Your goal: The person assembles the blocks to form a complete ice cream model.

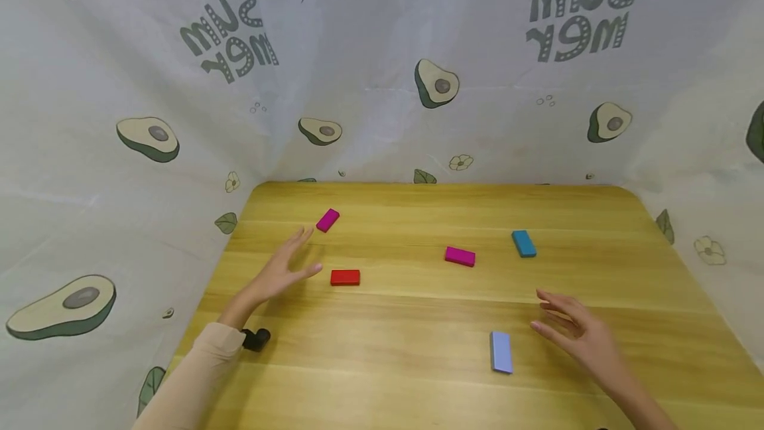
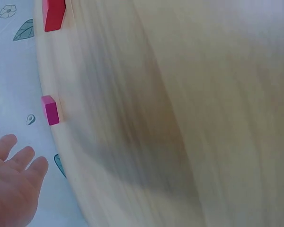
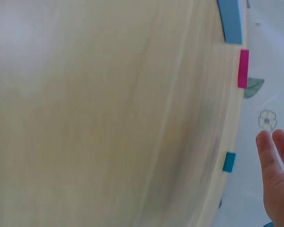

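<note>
My left hand [image 1: 279,275] hovers over the left part of the wooden table [image 1: 394,330], fingers spread and holding nothing. Just beyond its fingertips lies a magenta block [image 1: 327,220], and a red block [image 1: 345,277] is right of its thumb. On the right side my right hand [image 1: 575,330] is held with loosely bent fingers and nothing in them. Left of it lies a light blue-violet block [image 1: 501,352]. Farther back are a second magenta block [image 1: 460,257] and a blue block [image 1: 524,243]. Both wrist views show hands [image 2: 14,182] [image 3: 279,184] apart from the blocks.
A white sheet [image 1: 370,32] printed with avocados, leaves and lettering hangs behind the table and along both sides. A small black object [image 1: 256,339] is by the left sleeve cuff [image 1: 221,340].
</note>
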{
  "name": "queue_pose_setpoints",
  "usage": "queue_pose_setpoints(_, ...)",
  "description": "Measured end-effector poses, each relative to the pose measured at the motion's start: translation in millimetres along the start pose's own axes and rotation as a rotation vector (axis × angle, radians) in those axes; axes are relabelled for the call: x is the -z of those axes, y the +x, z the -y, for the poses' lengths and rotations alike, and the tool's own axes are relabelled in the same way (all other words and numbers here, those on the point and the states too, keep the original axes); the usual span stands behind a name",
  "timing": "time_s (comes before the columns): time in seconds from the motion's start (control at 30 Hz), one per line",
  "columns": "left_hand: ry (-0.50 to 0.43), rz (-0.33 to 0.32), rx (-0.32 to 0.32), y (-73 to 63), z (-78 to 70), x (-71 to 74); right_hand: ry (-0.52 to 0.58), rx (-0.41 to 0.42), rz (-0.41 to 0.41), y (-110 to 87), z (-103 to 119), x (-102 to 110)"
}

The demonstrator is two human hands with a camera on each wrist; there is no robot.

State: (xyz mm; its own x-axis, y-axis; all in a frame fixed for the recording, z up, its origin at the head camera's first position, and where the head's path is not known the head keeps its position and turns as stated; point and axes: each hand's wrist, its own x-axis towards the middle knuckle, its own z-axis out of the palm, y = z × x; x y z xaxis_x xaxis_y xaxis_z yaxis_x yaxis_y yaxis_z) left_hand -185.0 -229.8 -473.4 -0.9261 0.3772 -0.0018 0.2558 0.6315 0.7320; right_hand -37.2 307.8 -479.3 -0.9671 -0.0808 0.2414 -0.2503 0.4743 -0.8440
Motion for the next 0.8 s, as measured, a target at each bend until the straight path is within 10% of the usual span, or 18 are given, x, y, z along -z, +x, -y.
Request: queue_pose_setpoints(0.8,-0.243,0.07,-0.004,-7.7,3.2,-31.0,0.226,-0.14,0.017,-29.5,-2.7,-35.2)
